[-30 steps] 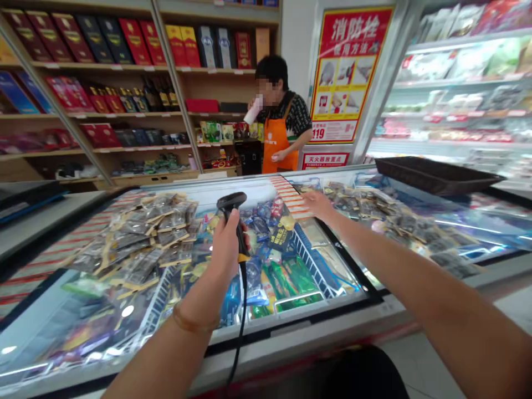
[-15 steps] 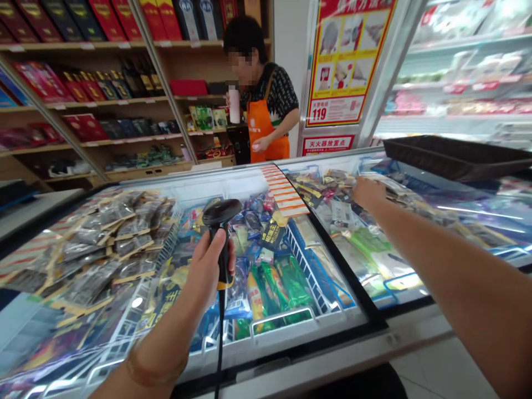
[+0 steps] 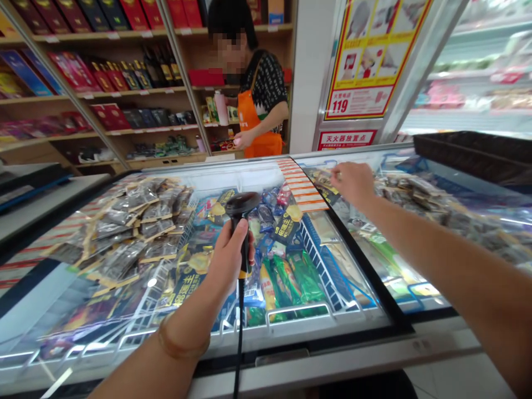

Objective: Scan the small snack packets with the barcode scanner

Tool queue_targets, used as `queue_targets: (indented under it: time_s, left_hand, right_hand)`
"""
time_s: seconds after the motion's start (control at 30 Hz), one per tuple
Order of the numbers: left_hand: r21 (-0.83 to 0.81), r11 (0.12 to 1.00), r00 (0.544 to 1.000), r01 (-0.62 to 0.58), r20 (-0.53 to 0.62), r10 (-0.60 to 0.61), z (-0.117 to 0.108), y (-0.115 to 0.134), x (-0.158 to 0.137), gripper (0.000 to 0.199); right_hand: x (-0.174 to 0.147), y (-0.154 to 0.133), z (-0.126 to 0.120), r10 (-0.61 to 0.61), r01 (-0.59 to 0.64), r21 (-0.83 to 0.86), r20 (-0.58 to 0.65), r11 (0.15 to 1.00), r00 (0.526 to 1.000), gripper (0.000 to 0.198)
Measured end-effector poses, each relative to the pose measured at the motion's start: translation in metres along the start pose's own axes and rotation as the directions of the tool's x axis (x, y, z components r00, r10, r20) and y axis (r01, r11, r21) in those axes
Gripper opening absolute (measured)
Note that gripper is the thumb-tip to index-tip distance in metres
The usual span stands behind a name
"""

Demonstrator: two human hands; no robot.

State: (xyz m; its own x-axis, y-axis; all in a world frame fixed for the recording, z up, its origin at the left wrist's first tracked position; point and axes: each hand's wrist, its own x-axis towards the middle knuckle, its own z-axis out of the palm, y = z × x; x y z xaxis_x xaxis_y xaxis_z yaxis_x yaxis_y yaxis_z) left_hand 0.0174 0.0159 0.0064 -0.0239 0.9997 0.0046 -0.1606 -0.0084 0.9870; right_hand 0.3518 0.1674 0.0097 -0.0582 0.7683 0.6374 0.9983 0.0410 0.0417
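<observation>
Clearly, the left hand (image 3: 226, 256) is wrapped around the handle of a black handheld scanner (image 3: 242, 204), its thumb lying along the near side of the grip. The scanner stands upright, head uppermost, over the middle of a glass-topped freezer (image 3: 349, 343), and its black cable (image 3: 238, 343) hangs from the handle's lower end towards the near edge. A tan bangle (image 3: 181, 344) circles the left wrist.

To the right and farther off, the right hand (image 3: 354, 183) is over the freezer with its fingers curled; I cannot tell whether the fingertips meet or pinch anything. Just left of it lies an orange-and-white striped strip (image 3: 300, 184).

Below the scanner, a white wire basket (image 3: 299, 311) holds green packets (image 3: 305, 277) at its near right. Dark packets with tan edges (image 3: 143, 221) are heaped to the left. A dark brown tray (image 3: 469, 160) rests at the far right.

On the far side, 1 person (image 3: 266, 77) in an orange apron (image 3: 249, 113) holds a pink bottle (image 3: 221, 108). Behind, boxes line the wooden shelves (image 3: 137, 90) at left, and a red-and-yellow poster (image 3: 366, 83) at right bears the number 119.
</observation>
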Motion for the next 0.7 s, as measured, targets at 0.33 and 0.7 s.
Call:
queue_targets:
  time_s: [0.33,0.7]
  left_hand:
    - [-0.039,0.999,0.999,-0.037,-0.017,0.036,0.002,0.006,-0.002,0.042]
    - [-0.008,1.000,1.000,-0.005,0.031,0.006,0.004,0.000,-0.003,0.046]
  right_hand:
    - [-0.047,-0.127,-0.008,-0.493,0.379,0.481,0.134,0.791,0.859,0.028]
    - [-0.024,-0.162,0.018,0.128,-0.386,0.528,0.459,0.757,0.879,0.060]
